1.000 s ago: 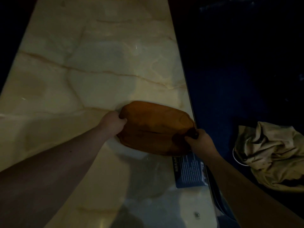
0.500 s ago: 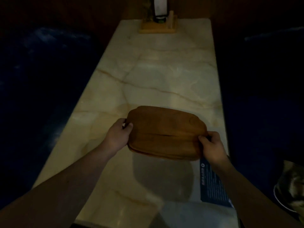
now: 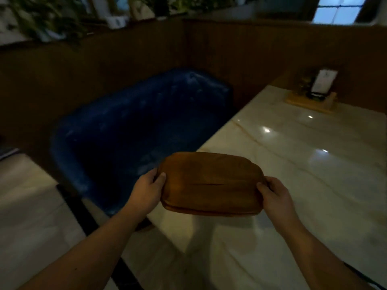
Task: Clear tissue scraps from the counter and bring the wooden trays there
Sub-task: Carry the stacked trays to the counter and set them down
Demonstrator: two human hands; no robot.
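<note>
The stack of brown wooden trays (image 3: 211,185) sits between both hands, over the near-left edge of the pale marble table (image 3: 314,174), with the blue padded seat (image 3: 142,126) behind-left.

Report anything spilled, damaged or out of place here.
Nothing stands out. The wooden trays are held level between the left hand and right hand over the marble table, which shows no spill. The wooden stand sits upright.
</note>
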